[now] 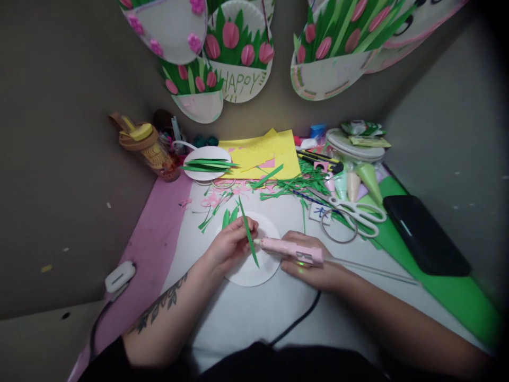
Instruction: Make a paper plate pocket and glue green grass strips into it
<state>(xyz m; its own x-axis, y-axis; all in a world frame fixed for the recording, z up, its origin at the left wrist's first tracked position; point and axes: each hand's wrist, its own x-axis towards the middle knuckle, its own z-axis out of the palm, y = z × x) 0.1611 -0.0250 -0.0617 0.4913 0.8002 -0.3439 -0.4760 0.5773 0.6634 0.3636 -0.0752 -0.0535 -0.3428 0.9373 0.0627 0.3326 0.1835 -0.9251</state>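
Lettering reading "HAPPY" marks a paper-plate basket point(238, 79) of pink paper tulips at top centre. At centre frame, the left hand point(230, 245) pinches a green paper strip point(248, 233) over a white paper plate point(258, 268). The right hand point(314, 262) is clenched around a pink glue gun point(292, 250), its tip touching the strip.

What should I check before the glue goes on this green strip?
1. Green strip pinched in left hand: ok.
2. Pink glue gun in right hand, nozzle at the strip: ok.
3. Paper plate lying under the strip: ok.
4. Glue stick loaded at the gun's rear: ok.
5. Glue hot and flowing: cannot tell.
6. Scissors lying apart from both hands: ok.
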